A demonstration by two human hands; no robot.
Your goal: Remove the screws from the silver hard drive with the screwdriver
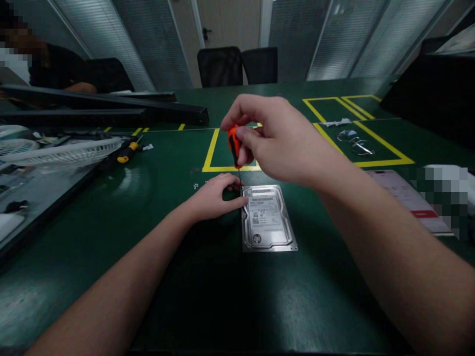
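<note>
A silver hard drive (267, 219) lies flat on the green table (222, 296) in front of me. My right hand (276, 138) is closed around the orange handle of a small screwdriver (234, 146), held upright with its thin shaft pointing down at the drive's far left corner. My left hand (215, 198) rests on the table against the drive's left edge, fingers curled by that corner and touching the shaft near its tip.
Several tiny screws (195, 186) lie left of my left hand. A yellow-handled screwdriver (128, 153) and a white fan grille (63, 152) sit at the left. Yellow tape boxes (371, 143) mark the table; glasses (354, 141) lie in one. A person sits far left.
</note>
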